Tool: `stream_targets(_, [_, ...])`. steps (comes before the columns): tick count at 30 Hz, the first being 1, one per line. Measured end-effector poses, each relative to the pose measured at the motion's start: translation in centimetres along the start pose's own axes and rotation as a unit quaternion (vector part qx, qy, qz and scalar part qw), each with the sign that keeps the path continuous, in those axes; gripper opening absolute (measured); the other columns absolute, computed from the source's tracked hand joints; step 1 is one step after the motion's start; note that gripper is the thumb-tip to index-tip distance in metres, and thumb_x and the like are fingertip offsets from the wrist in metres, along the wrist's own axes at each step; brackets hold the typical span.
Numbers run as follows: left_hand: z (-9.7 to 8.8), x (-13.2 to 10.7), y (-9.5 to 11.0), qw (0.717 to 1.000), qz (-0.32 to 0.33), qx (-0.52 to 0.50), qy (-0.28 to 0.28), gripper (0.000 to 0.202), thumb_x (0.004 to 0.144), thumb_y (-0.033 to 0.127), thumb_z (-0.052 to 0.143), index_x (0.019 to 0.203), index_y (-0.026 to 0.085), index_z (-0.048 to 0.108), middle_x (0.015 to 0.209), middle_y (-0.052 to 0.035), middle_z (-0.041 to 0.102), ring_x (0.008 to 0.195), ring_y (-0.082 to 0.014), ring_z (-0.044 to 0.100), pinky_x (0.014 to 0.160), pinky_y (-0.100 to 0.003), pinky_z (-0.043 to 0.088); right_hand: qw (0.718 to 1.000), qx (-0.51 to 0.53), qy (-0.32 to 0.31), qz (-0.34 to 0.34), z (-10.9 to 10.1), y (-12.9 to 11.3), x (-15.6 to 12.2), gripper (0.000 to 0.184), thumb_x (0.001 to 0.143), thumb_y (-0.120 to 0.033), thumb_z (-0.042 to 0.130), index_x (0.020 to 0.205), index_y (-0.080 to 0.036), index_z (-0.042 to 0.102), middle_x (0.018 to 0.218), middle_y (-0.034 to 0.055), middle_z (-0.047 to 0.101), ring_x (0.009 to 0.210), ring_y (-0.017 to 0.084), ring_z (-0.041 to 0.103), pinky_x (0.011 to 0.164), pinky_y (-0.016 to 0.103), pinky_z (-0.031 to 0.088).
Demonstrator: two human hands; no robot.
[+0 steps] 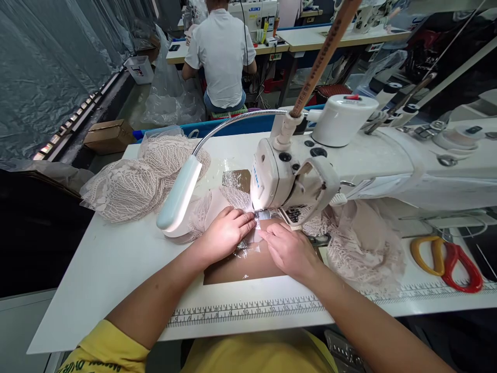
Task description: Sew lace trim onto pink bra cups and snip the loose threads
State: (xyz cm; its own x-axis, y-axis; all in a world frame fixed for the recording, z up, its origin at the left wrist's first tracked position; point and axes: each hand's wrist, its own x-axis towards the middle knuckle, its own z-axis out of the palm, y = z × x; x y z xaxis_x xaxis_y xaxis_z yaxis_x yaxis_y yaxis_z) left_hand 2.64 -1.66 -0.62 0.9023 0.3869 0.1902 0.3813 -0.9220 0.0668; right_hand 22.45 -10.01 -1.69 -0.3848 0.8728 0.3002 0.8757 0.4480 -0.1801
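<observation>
Under the needle area of a white sewing machine (pixel 267 173) lies pale pink lace fabric (pixel 202 212). My left hand (pixel 225 234) rests on this lace just left of the presser foot, fingers stretched out and flat. On the other side, my right hand (pixel 291 249) is closed in a pinch at the edge of the fabric close to the foot. A brown sheet (pixel 240 268) with shiny tape on it lies on the table beneath both hands. The needle tip is hard to make out in the bright light.
A lamp (pixel 180 194) on a bent metal neck hangs left of the machine. Bunched lace (pixel 124 189) lies at the table's left, more lace (pixel 365 241) at right. Scissors (pixel 460 264) with yellow and red handles and a printed ruler (pixel 248 311) are nearby. A person (pixel 221 57) sits ahead.
</observation>
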Motion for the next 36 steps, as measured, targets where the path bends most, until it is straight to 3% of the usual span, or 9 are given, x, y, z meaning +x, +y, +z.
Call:
stream_targets(10, [0.4,0.2,-0.9,0.999,-0.037,-0.024,0.022,0.033,0.093,0.016,0.047,0.124,0.013,0.060,0.122,-0.0117,0.064,0.105,-0.0256,0.053,0.090,-0.041,0.045,0.999,-0.022,-0.011,0.048,0.9,-0.1,0.5,0.042,0.086,-0.011,0.045,0.123,-0.018,0.064,0.082,0.0058,0.066,0.073,0.018,0.056,0.055,0.028,0.035])
stream_targets(18, [1.0,-0.2,-1.3,0.995,-0.065,-0.050,0.047,0.040,0.087,0.011,0.048,0.126,0.012,0.057,0.124,-0.0140,0.061,0.109,-0.0276,0.052,0.095,-0.045,0.044,0.997,-0.017,-0.037,0.070,0.9,-0.2,0.5,0.042,0.086,-0.010,0.045,0.123,-0.019,0.064,0.084,0.0061,0.066,0.071,0.017,0.058,0.058,0.027,0.038])
stream_targets(22, [0.6,-0.5,-1.3,0.991,-0.081,-0.082,0.063,0.037,0.091,0.020,0.045,0.126,0.015,0.057,0.125,-0.0140,0.060,0.113,-0.0270,0.052,0.097,-0.046,0.043,0.997,0.026,-0.042,0.058,0.1,0.0,0.6,0.041,0.089,-0.012,0.042,0.124,-0.019,0.062,0.092,0.0068,0.068,0.074,0.017,0.060,0.065,0.027,0.044])
stream_targets(26, [0.1,-0.8,-1.1,0.990,-0.092,-0.088,0.067,0.038,0.093,0.033,0.047,0.125,0.014,0.057,0.127,-0.0150,0.059,0.117,-0.0280,0.051,0.100,-0.047,0.041,0.994,0.067,-0.045,0.068,-2.5,0.6,-0.4,0.039,0.092,-0.018,0.040,0.126,-0.019,0.059,0.106,0.0085,0.069,0.089,0.020,0.064,0.075,0.031,0.050])
stream_targets(31, [0.4,-1.1,-1.3,0.987,-0.107,-0.085,0.090,0.039,0.090,0.034,0.051,0.122,0.014,0.059,0.127,-0.0163,0.059,0.117,-0.0287,0.052,0.100,-0.048,0.041,0.992,-0.024,-0.098,0.078,-5.5,2.2,-4.1,0.033,0.088,-0.017,0.045,0.115,-0.019,0.064,0.107,0.0089,0.069,0.085,0.022,0.066,0.067,0.032,0.052])
stream_targets(36, [-0.5,-1.4,-1.7,0.971,-0.158,-0.152,0.099,0.021,0.086,0.015,0.050,0.096,0.014,0.068,0.108,-0.0122,0.069,0.101,-0.0239,0.062,0.092,-0.040,0.048,0.975,-0.170,-0.134,0.040,-4.9,3.8,-6.3,0.037,0.080,-0.002,0.046,0.109,-0.015,0.066,0.103,0.0111,0.067,0.075,0.020,0.064,0.065,0.032,0.048])
